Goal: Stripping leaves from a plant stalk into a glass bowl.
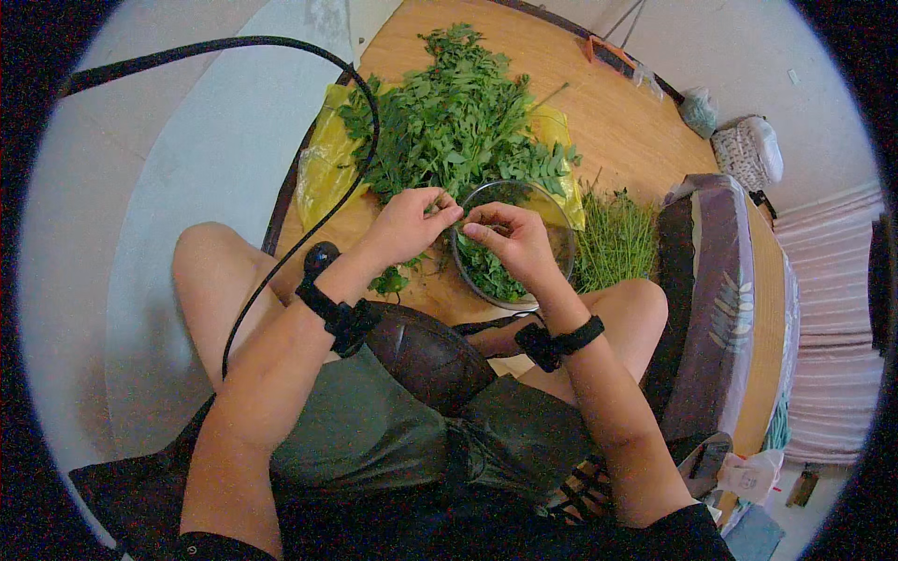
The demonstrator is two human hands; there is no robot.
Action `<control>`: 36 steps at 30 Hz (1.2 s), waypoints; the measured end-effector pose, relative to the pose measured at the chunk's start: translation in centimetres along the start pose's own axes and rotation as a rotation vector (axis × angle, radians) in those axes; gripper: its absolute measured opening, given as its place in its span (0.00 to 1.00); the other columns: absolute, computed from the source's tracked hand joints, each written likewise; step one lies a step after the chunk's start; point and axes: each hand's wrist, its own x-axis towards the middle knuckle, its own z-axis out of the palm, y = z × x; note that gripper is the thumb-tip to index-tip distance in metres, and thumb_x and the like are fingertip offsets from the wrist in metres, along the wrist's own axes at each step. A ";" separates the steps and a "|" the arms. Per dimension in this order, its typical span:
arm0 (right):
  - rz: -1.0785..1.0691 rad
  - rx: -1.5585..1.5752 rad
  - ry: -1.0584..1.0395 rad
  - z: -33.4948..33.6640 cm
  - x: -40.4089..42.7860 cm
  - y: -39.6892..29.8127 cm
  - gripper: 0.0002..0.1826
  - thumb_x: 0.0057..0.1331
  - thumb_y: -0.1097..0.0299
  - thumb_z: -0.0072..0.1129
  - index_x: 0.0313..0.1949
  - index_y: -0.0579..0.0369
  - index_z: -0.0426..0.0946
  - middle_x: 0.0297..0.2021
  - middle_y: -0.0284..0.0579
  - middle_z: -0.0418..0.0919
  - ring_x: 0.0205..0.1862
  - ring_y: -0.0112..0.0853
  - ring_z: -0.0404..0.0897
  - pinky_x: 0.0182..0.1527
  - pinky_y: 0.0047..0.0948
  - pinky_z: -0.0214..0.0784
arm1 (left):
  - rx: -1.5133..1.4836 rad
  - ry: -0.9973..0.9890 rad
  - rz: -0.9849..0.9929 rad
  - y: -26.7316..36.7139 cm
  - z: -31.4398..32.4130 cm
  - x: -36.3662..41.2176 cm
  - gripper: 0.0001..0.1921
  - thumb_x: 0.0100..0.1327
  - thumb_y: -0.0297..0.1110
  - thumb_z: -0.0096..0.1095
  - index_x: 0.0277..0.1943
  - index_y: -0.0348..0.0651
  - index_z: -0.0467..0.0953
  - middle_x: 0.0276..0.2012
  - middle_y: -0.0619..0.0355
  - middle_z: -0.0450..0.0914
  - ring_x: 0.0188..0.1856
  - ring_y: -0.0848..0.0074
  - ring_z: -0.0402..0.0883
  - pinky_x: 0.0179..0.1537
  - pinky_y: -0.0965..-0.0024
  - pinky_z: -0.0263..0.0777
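Note:
My left hand (412,223) and my right hand (518,242) meet almost fingertip to fingertip, thumbs against bent fingers. Anything pinched between them is too small to make out. Below my right hand stands a clear round bowl (570,238), partly filled with loose green leaves (485,268). Just beyond both hands, a large heap of leafy green stems (456,133) lies on a yellow plastic bag (324,184). To the bowl's right is a pile of thin, mostly bare stems (617,238). A few leaves (390,282) rest on the floor below my left wrist.
A black cable (373,133) arcs from the upper left down past my left arm. Plastic-wrapped furniture (722,315) stands close on the right. Against the far wall are a bag (699,112) and a patterned bundle (744,151). The floor (610,133) looks like wood.

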 end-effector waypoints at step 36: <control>0.256 0.001 -0.216 -0.5 -0.1 0.1 0.10 0.59 0.64 0.65 0.31 0.58 0.83 0.22 0.25 0.76 0.26 0.13 0.68 0.30 0.18 0.61 | -0.027 -0.054 -0.003 0.6 1.6 -0.6 0.10 0.65 0.36 0.57 0.40 0.36 0.75 0.27 0.50 0.78 0.27 0.66 0.76 0.32 0.64 0.69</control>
